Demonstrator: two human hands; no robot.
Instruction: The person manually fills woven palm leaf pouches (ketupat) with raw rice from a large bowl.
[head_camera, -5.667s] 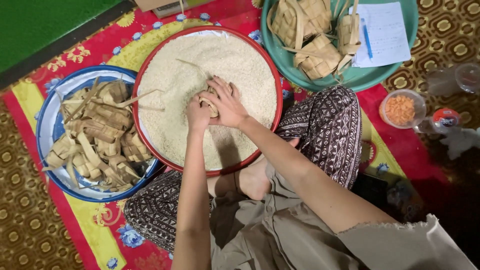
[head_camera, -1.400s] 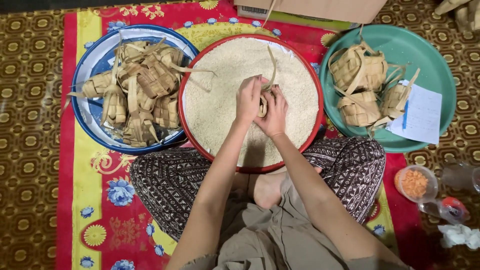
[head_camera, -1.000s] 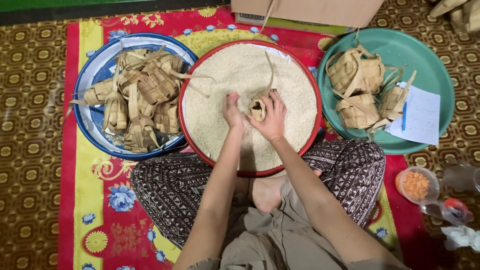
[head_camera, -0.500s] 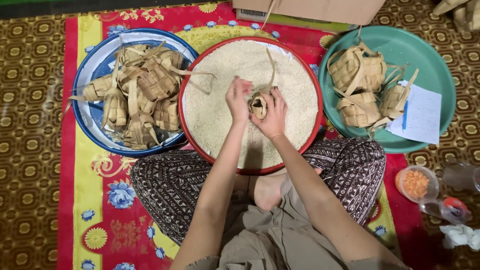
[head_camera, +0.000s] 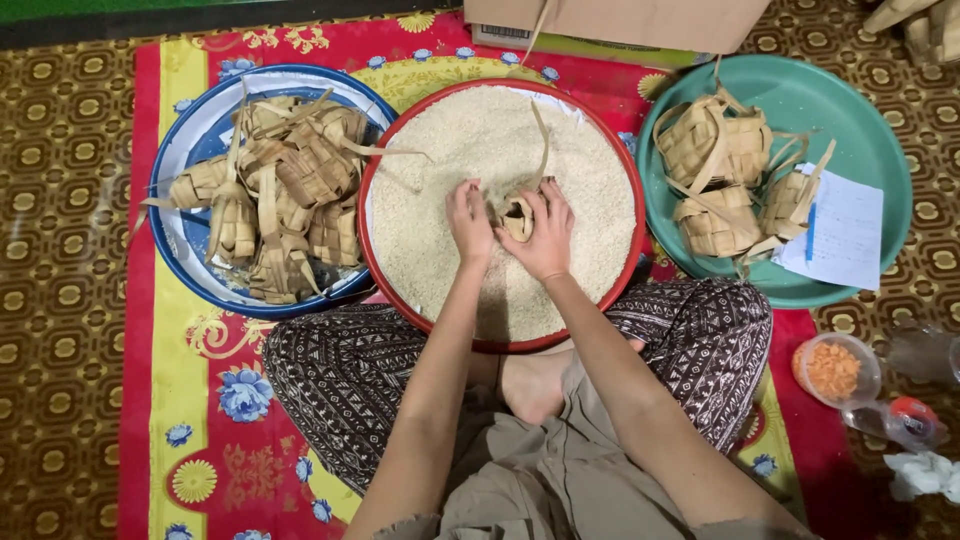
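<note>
While the right hand (head_camera: 548, 232) grips a small woven palm-leaf pouch (head_camera: 517, 217) over the red-rimmed round tray of white rice (head_camera: 470, 180), the left hand (head_camera: 468, 218), fingers loosely curled, feeds grains; filling seems underway, next needing a steady pour into the opening

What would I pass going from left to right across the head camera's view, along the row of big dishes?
Blue tray of woven leaf pouches → red tray of rice → green tray with more pouches → paper sheet.
</note>
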